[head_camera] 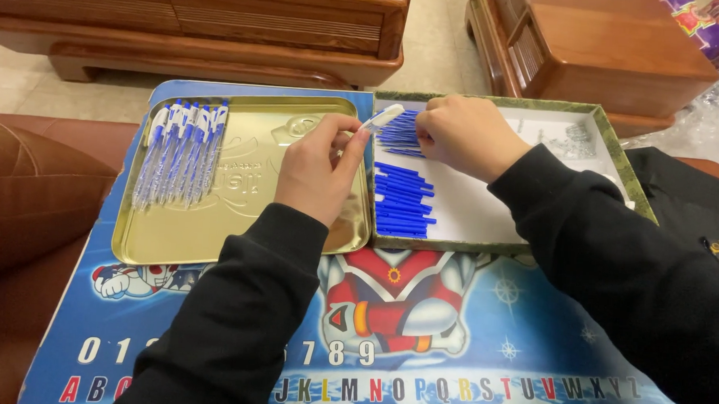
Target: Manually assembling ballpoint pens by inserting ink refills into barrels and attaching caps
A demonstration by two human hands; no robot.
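My left hand [319,169] hovers over the right side of a gold metal tray [180,234] and pinches a clear pen barrel [382,117] that points up and right. My right hand [467,136] is curled over a pile of blue pen refills [402,201] in a shallow white-lined box [528,225], fingertips touching the upper refills [399,135]. A row of several assembled blue and white pens [180,154] lies at the tray's left end.
A small heap of springs or small metal parts [568,141] lies in the box's far right corner. Tray and box rest on a blue cartoon-printed board [482,345]. Wooden furniture [197,25] stands behind, brown leather [29,187] at left, a black bag [699,209] at right.
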